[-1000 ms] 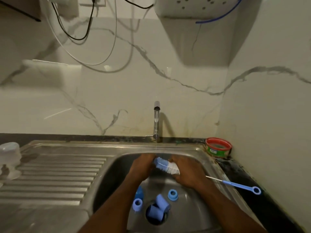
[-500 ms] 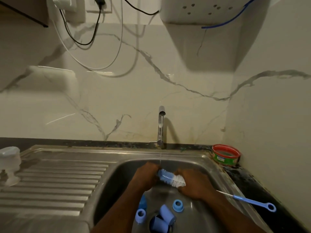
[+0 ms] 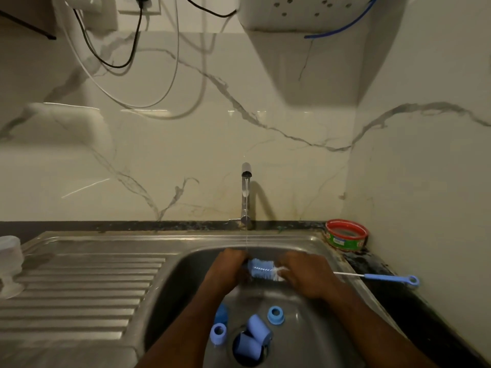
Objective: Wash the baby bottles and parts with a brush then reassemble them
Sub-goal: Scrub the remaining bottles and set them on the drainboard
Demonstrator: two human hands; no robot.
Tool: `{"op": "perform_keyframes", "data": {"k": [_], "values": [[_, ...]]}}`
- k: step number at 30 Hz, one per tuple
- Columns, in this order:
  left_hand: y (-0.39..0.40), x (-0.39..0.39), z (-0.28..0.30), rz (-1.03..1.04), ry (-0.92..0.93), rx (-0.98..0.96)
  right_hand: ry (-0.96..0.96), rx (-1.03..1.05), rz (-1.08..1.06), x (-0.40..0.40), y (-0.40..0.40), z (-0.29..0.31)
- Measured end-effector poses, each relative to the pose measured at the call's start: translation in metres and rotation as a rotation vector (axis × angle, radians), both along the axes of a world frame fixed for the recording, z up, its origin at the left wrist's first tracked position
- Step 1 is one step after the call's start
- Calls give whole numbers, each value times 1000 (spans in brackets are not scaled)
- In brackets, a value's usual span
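Gripping the bottle brush point(image 3: 261, 269), both hands; the red-rimmed tin's point(image 3: 346, 235) label is unreadable.

Dim overall, with a warm greenish-yellow cast. Lit from above, out of frame, brightest on the marble wall point(image 3: 186, 155). Thin streaks of glare across the wall at left. Soft, broad shadow under the white box point(image 3: 305, 11) at the top; a narrow slanted shadow behind the tap point(image 3: 245, 192), thrown rightward. Dull sheen along the ribs of the draining board point(image 3: 79, 288); darker inside the sink basin point(image 3: 305, 341). Black worktop point(image 3: 398, 296) at the right edge almost lost in shadow. Slight motion blur on the left hand point(image 3: 225, 269), right hand point(image 3: 308, 274) and brush bristles point(image 3: 261, 269). Wide-angle bending toward the corners; softer detail near the frame edges.
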State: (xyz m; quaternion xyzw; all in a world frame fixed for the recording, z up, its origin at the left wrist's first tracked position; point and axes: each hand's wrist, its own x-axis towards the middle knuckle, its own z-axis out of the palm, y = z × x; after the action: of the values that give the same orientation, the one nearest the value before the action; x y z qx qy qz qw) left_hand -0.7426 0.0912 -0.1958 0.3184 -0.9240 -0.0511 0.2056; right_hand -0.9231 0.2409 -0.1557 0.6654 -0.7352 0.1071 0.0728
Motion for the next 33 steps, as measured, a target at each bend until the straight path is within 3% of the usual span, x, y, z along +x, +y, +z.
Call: {"op": "perform_keyframes", "data": {"k": [2, 5, 7, 8, 13, 16, 19, 21, 24, 25, 26, 27, 30, 31, 33], "values": [[-4, 7, 2, -59, 25, -40, -90, 85, -7, -3, -3, 4], [-6, 13, 9, -147, 92, -115, -566, 291, -20, -8, -2, 20], [-5, 14, 15, -187, 116, -158, -746, 349, -36, -7, 1, 31], [-3, 13, 16, -193, 116, -156, -728, 318, -49, -6, 1, 31], [1, 3, 15, -36, 117, 29, -13, -8, -49, -1, -2, 11], [2, -4, 21, 24, 11, -20, 189, -105, -44, 3, -2, 23], [-1, -2, 23, 57, -23, -69, 207, -109, -64, 8, -3, 23], [-6, 3, 20, 5, 64, -82, -50, -78, -127, 14, -3, 22], [-7, 12, 18, -88, 246, -200, -995, 201, -310, 9, -6, 36], [-7, 13, 18, -118, 300, -210, -1169, 263, -351, 9, -4, 39], [-8, 12, 15, -132, 314, -187, -1177, 272, -356, 6, -5, 38], [-8, 10, 14, -144, 309, -167, -1042, 229, -341, 5, -7, 33], [-9, -2, 8, -52, 139, 49, -185, -60, -198, 3, -10, 15], [-10, -5, 7, -10, 81, 99, -16, -101, -133, 2, -9, 13], [-8, -7, 7, 16, 52, 137, 102, -93, -66, 2, -7, 15]]}}
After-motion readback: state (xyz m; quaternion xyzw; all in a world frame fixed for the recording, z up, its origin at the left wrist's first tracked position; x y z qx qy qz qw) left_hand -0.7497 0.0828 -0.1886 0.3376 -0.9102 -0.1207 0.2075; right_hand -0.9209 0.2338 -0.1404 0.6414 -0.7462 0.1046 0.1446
